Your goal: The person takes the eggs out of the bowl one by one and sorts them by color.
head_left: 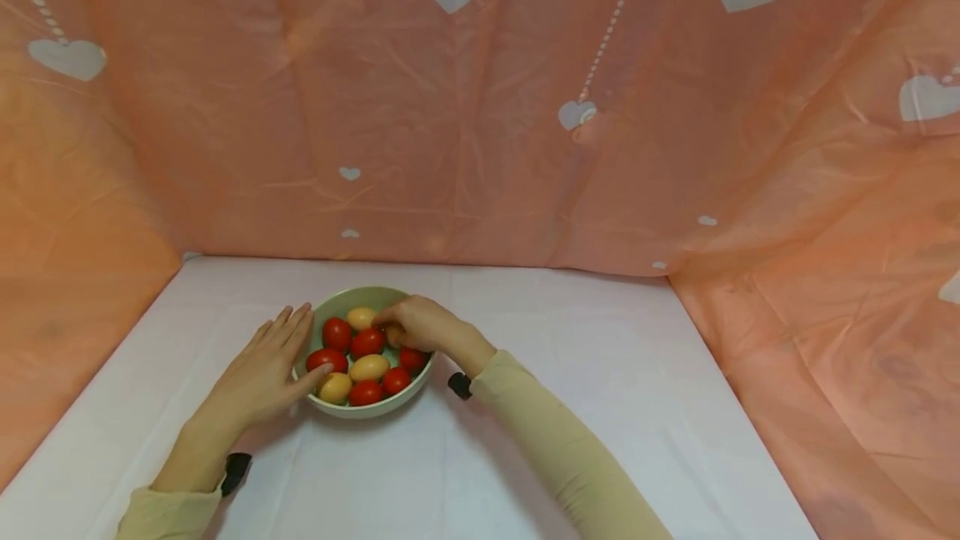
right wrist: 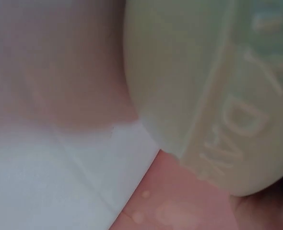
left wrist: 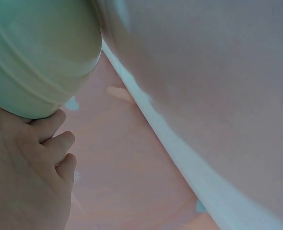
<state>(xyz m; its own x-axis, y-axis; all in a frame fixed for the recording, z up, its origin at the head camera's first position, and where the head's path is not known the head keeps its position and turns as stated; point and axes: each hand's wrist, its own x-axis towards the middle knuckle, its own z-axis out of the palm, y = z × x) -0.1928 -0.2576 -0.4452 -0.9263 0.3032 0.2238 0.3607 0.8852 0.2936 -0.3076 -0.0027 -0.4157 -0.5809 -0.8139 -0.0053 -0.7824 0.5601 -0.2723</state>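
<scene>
A pale green bowl (head_left: pixel 360 412) holds several smooth, egg-shaped pieces, some red (head_left: pixel 327 361) and some yellow-tan (head_left: pixel 370 368). At its left side my left hand (head_left: pixel 258 369) lies with straight fingers along the outer wall, its thumb over the rim. The left wrist view shows this hand's fingers (left wrist: pixel 53 148) against the bowl's outside (left wrist: pixel 41 57). My right hand (head_left: pixel 431 327) reaches over the right rim, with curled fingers pinching a yellow-tan egg (head_left: pixel 393 334) inside the bowl. In the right wrist view the bowl's wall (right wrist: pixel 180 86), with raised lettering, hides most of that hand.
The bowl stands on a white-covered table (head_left: pixel 562 415), left of the middle. Orange-pink cloth (head_left: pixel 510 148) with white hearts hangs behind and along both sides. A black band (head_left: pixel 236 473) circles the left wrist, and another black piece (head_left: pixel 460 385) sits at the right wrist.
</scene>
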